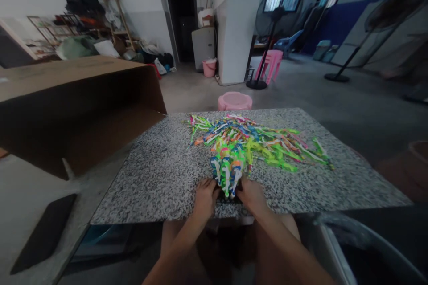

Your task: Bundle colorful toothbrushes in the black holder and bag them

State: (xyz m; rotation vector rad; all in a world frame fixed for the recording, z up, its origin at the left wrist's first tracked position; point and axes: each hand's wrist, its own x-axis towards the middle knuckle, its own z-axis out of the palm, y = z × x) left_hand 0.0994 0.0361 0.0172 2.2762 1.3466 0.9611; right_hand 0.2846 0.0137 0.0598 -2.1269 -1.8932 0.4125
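A heap of small bright plastic pieces [254,140], green, blue, orange and white, lies across the middle of a speckled granite slab [160,173]. At the slab's near edge both hands close around a tight bundle of these pieces [229,171], which stands roughly upright between them. My left hand [205,198] grips the bundle's lower left side with curled fingers. My right hand [250,196] presses on its lower right side, fingers wrapped in. The bundle's base is hidden between the two hands.
A large open cardboard box [76,107] lies on its side left of the slab. A pink stool [234,100] stands beyond the far edge. Standing fans [264,53] and clutter fill the room behind. A grey tub rim [361,240] is at lower right.
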